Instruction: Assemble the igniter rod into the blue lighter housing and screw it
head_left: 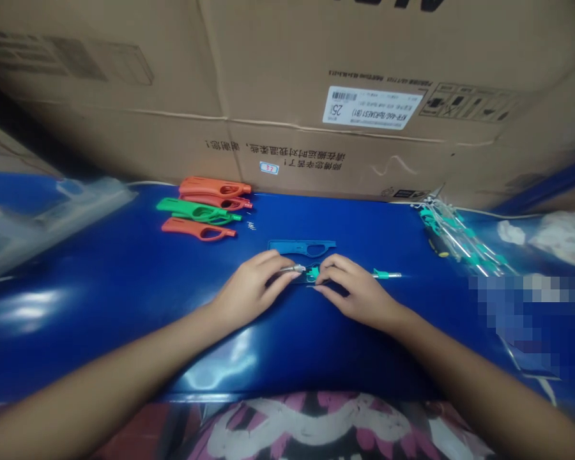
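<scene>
My left hand (253,287) is closed in a pinch on a small part with a metallic tip (294,269); most of that part is hidden by the fingers. My right hand (359,291) has its fingers bent around a lighter nozzle assembly, a metal tube with green plastic parts (387,275), whose tube sticks out to the right behind the hand. The tips of both hands are close together, a small gap apart. Just beyond them lies a blue lighter shell half (299,246) with a trigger opening. A darker piece under the fingers cannot be made out.
Several orange lighter shells (199,229) and a green shell (199,211) lie at the back left. Tiny metal bits (252,225) lie beside them. A bundle of metal tubes with green parts (464,239) sits at right. A large cardboard box (287,76) walls off the blue table's (124,332) rear.
</scene>
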The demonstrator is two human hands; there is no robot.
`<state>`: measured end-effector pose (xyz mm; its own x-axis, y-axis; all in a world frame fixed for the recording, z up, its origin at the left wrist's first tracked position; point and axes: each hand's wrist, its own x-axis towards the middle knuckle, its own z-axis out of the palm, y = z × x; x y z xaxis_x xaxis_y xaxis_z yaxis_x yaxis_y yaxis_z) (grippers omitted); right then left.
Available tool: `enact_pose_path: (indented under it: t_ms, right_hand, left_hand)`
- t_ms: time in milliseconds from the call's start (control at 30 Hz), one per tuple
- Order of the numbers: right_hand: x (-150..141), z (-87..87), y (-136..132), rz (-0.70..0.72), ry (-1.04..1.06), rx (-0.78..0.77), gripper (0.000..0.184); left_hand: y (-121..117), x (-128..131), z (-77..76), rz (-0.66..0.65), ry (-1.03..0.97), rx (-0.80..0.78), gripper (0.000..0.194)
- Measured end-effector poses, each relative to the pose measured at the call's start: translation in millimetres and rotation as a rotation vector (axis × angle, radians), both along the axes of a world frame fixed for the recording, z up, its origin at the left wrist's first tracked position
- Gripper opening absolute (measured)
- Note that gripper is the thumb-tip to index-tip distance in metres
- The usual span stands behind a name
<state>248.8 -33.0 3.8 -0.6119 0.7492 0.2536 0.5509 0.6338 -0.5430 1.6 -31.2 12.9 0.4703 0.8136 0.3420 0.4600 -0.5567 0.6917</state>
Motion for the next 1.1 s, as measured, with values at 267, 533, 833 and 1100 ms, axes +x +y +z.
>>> enact_pose_path:
  t_ms: [267,533,833,1100]
  right_hand:
    - [2,1.4,-2,-0.103,0.138,-0.097,0.005]
    - [5,3.3,1,-0.058,0.210,-0.126,0.014]
    - [7,9.2,2,-0.017,0.207,-0.249,0.013]
    - [3,6.6,0,-0.016,0.236,-0.181,0.010]
  left_hand:
    - [-5,3,8.2,-0.086,0.016,-0.109,0.026]
    - [-6,5,-3.8,-0.155,-0.026,-0.070,0.019]
    - [-4,6,-14.8,-0.061,-0.066,-0.050,0.022]
    - [-5,9,-13.3,-0.083,-0.086,-0.036,0.016]
